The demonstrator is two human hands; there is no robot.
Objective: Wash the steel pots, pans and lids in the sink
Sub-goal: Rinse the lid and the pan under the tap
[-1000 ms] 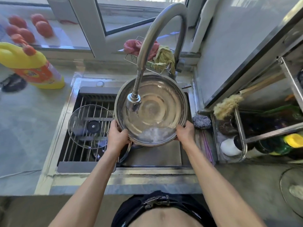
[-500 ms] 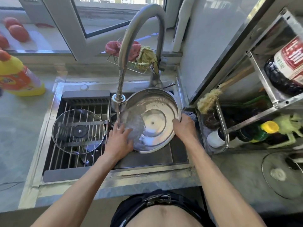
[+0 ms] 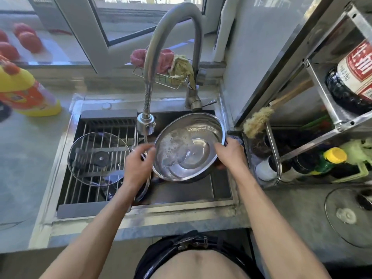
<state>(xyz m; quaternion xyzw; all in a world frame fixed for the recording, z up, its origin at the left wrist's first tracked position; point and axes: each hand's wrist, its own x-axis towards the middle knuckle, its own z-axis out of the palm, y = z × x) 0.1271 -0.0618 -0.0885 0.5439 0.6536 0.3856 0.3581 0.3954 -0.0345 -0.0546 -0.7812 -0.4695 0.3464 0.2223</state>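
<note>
A round steel pot [image 3: 187, 148] is tilted over the sink [image 3: 181, 193], its wet inside facing me, with foam on its left wall. My right hand [image 3: 228, 155] grips its right rim, thumb inside. My left hand [image 3: 137, 166] hovers at the pot's left rim under the faucet head [image 3: 146, 124], fingers spread and relaxed, holding nothing. Water runs from the faucet onto the left hand. A glass lid [image 3: 98, 158] lies on the wire rack [image 3: 90, 184] over the sink's left half. The rim of another steel pan [image 3: 146, 189] shows below my left hand.
A yellow detergent bottle [image 3: 26, 93] stands on the left counter. Cloths [image 3: 171, 64] hang in a wire basket behind the faucet. A brush [image 3: 258, 121] and bottles fill the rack on the right. Another glass lid [image 3: 348, 215] lies on the right counter.
The pot has tilted further and shifted right, away from the faucet. My left hand has come off the pot's inside and now hovers at its left rim. The right hand keeps its grip.
</note>
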